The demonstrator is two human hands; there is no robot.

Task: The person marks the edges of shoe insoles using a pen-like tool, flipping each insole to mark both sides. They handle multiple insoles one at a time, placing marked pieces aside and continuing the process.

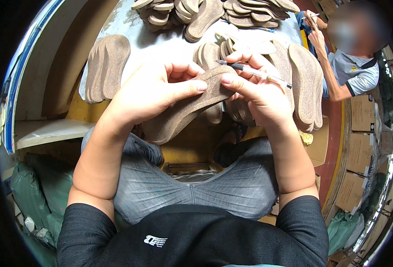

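Between my two hands, above my lap, I hold a brown speckled insole (185,113), tilted with one end toward my right hand. My left hand (160,86) pinches its edge between thumb and fingers. My right hand (258,86) grips the other end with the thumb on top. A clear pen (254,71) with a dark tip also lies in the right hand, across its fingers. Just beyond my hands, more insoles (305,86) lie overlapped on the table, and another fanned stack of insoles (108,66) rests at the left.
Heaped insoles (254,11) cover the far part of the pale table (152,51). A person in a grey shirt (354,73) sits at the right, holding a pen. Cardboard boxes (359,153) stand along the right side. Green sacks (31,187) sit at the lower left, below a shelf (49,132).
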